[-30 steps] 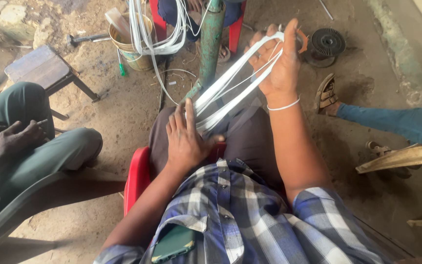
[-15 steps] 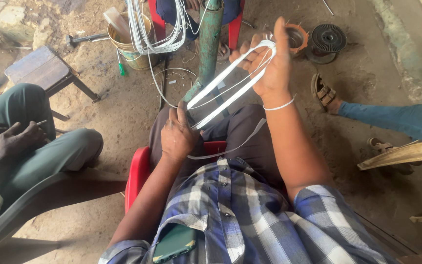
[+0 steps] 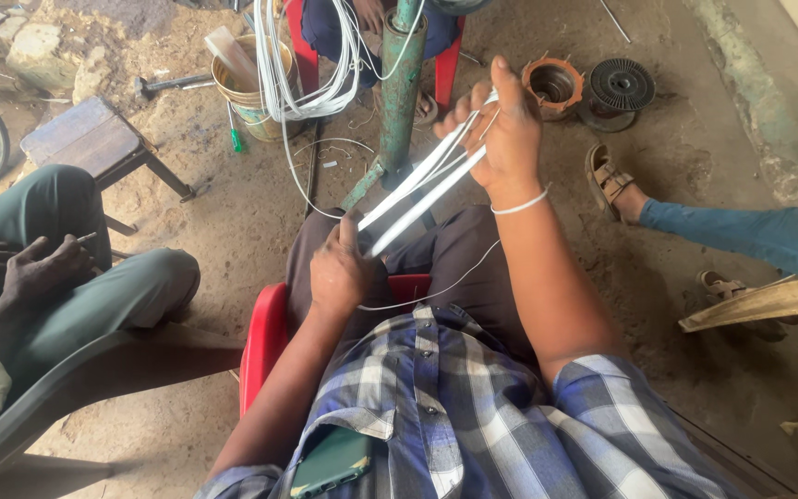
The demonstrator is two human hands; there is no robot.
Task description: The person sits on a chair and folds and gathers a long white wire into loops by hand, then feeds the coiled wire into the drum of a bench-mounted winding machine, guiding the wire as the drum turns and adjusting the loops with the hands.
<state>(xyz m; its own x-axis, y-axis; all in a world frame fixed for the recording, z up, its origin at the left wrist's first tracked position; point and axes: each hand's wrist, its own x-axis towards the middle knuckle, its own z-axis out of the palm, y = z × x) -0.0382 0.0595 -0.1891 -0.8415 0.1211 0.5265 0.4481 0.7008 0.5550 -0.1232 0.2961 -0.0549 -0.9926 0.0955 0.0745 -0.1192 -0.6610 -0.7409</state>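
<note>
Nearest, bottom centre of frame: plaid shirt [image 3: 473, 407] w/ a green phone [image 3: 330, 462] in the chest pocket, person seated on a red plastic chair [image 3: 260, 342].

Left hand [image 3: 339, 273], lower centre, rests at the lap; fingers curled and pressed together on the near end of the white strips [image 3: 417, 194]. A thin white wire [image 3: 436, 286] trails from that fist across the dark trousers toward the right forearm.

Strips' long axis runs diagonally, lower left to upper right, from left fist up to the right hand [image 3: 501, 139]. Right hand sits higher and farther out, upper centre; fingers wrapped round the far end, thumb side pinching the bundle, white bangle at the wrist. So the strips lie between both hands, held taut-looking, left hand nearer the body, right hand nearer the post.

Just behind: green metal post [image 3: 402, 83] upright, w/ a hank of white wire loops [image 3: 302, 65] hanging left of it, beside a yellowish bucket [image 3: 247, 88].

Farther, upper right: orange-rimmed motor stator [image 3: 551, 85] and a dark round disc [image 3: 621, 85] on the dirt floor. Left edge: another person in green trousers [image 3: 76, 268], small wooden stool [image 3: 94, 139]. Right edge: someone's sandalled foot [image 3: 607, 180].
</note>
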